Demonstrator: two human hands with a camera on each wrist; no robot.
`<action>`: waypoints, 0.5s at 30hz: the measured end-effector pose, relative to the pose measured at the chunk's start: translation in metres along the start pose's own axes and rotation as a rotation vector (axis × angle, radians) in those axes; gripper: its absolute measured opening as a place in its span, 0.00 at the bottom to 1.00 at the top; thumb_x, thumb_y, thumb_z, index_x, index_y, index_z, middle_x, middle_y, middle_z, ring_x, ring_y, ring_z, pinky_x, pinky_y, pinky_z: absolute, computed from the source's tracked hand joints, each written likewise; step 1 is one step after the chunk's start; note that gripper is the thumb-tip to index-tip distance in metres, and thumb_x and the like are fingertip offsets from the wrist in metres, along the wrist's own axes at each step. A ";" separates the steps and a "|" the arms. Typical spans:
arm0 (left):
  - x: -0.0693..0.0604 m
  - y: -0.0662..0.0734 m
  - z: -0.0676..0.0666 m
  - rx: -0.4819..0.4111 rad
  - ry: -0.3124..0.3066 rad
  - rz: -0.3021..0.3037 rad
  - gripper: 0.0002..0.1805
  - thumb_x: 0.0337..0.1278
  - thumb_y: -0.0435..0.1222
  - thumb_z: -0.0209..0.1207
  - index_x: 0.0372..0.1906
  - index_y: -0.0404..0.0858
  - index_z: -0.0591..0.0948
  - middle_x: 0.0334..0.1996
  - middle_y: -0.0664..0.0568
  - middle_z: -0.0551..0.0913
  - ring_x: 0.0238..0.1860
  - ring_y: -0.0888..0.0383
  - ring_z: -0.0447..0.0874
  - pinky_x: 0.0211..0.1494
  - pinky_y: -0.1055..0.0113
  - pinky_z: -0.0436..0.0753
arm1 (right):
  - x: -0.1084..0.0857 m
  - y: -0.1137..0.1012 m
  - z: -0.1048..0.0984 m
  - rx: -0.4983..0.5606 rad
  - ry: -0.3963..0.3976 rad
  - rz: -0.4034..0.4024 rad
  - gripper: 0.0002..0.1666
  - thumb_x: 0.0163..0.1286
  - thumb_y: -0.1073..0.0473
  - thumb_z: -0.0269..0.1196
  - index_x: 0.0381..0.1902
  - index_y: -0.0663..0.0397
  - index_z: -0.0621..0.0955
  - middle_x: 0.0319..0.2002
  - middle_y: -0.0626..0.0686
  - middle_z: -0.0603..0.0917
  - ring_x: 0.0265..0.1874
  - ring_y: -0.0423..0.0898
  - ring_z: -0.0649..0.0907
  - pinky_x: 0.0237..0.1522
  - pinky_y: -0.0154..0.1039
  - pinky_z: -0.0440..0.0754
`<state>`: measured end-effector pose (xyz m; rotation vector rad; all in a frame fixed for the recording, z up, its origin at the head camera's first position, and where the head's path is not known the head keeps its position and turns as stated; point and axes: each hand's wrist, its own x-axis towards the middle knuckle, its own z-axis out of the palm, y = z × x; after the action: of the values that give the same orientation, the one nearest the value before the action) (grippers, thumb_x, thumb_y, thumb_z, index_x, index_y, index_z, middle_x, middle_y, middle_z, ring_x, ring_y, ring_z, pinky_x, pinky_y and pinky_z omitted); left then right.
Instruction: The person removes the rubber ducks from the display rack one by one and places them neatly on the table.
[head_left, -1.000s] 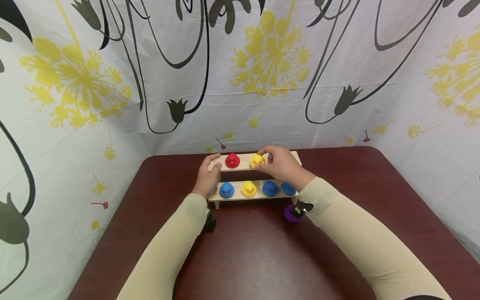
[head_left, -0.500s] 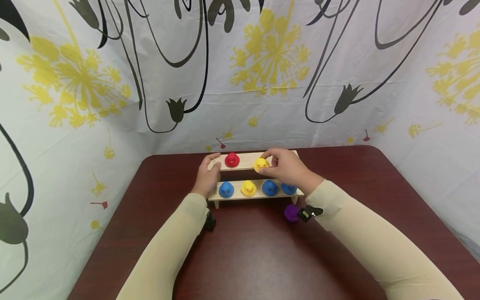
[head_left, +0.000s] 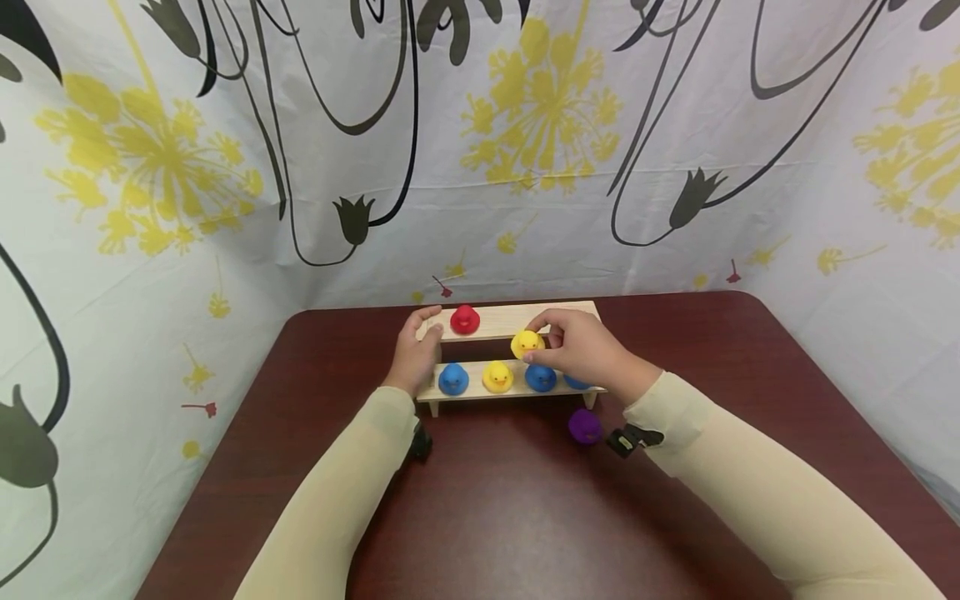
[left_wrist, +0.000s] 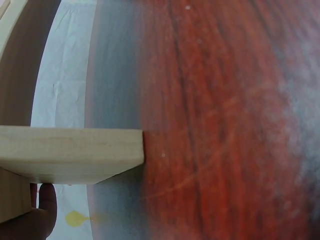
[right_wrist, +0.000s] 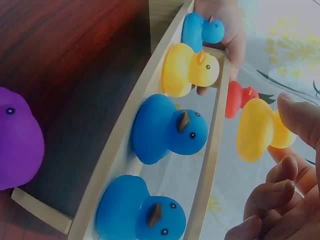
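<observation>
My right hand (head_left: 592,348) pinches a yellow rubber duck (head_left: 527,343) between thumb and fingers, lifted in front of the upper shelf and above the lower one. At the left end of the two-tier wooden stand (head_left: 551,317), my left hand (head_left: 412,357) grips the upper shelf, with fingers and thumb around its end. A red rubber duck (head_left: 465,320) sits on the upper shelf near that hand. On the lower shelf stand a blue duck (head_left: 453,380), a yellow duck (head_left: 498,377) and two more blue ducks (right_wrist: 162,130), the rightmost partly hidden by my right hand in the head view.
A purple rubber duck (head_left: 585,426) is on the dark red table (head_left: 525,508), in front of the stand's right end. Behind the table hangs a white curtain (head_left: 450,225) with flower prints, which also runs along both sides.
My right hand has lifted the yellow duck off the upper shelf and brought it forward and slightly right. The left hand has stayed at the stand's left end.
</observation>
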<state>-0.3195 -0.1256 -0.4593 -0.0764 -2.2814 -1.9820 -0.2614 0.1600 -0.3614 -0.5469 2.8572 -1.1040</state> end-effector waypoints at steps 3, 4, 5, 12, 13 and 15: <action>0.000 0.000 0.000 -0.002 0.005 -0.001 0.19 0.80 0.40 0.54 0.69 0.51 0.77 0.77 0.50 0.67 0.77 0.51 0.63 0.81 0.47 0.59 | -0.003 0.002 -0.001 -0.006 -0.002 -0.019 0.19 0.64 0.51 0.79 0.50 0.47 0.86 0.23 0.50 0.74 0.24 0.48 0.73 0.27 0.41 0.71; 0.000 0.000 0.000 -0.004 0.006 -0.003 0.19 0.80 0.40 0.54 0.69 0.51 0.77 0.77 0.50 0.67 0.76 0.50 0.63 0.81 0.47 0.60 | -0.004 0.003 -0.002 -0.009 -0.003 -0.026 0.19 0.64 0.51 0.79 0.50 0.47 0.86 0.23 0.50 0.74 0.24 0.48 0.73 0.27 0.41 0.71; -0.001 0.000 0.000 -0.007 0.005 -0.004 0.19 0.80 0.40 0.53 0.69 0.51 0.77 0.76 0.50 0.68 0.75 0.50 0.64 0.81 0.47 0.61 | -0.006 0.004 -0.002 -0.010 -0.004 -0.031 0.19 0.64 0.51 0.79 0.49 0.48 0.87 0.23 0.50 0.74 0.23 0.47 0.73 0.27 0.40 0.71; -0.001 0.001 0.001 -0.009 0.007 -0.003 0.19 0.80 0.40 0.54 0.69 0.50 0.77 0.75 0.49 0.69 0.73 0.51 0.68 0.79 0.48 0.64 | -0.013 0.006 -0.005 -0.005 -0.012 -0.046 0.19 0.64 0.53 0.79 0.49 0.51 0.87 0.22 0.49 0.73 0.23 0.46 0.72 0.26 0.39 0.69; -0.001 0.001 0.001 -0.011 0.007 -0.003 0.19 0.80 0.40 0.54 0.69 0.50 0.77 0.75 0.49 0.69 0.72 0.51 0.68 0.79 0.48 0.64 | -0.014 0.006 -0.005 -0.005 -0.015 -0.043 0.19 0.63 0.52 0.79 0.49 0.50 0.87 0.23 0.49 0.73 0.24 0.46 0.72 0.26 0.39 0.69; -0.002 0.002 0.001 -0.011 0.008 -0.002 0.19 0.80 0.40 0.54 0.69 0.51 0.77 0.74 0.49 0.69 0.71 0.51 0.69 0.78 0.49 0.65 | -0.016 0.007 -0.005 -0.004 -0.019 -0.038 0.18 0.63 0.52 0.79 0.48 0.50 0.87 0.23 0.48 0.73 0.25 0.46 0.72 0.26 0.38 0.69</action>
<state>-0.3179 -0.1245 -0.4581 -0.0672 -2.2664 -1.9921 -0.2495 0.1738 -0.3636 -0.6107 2.8444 -1.0928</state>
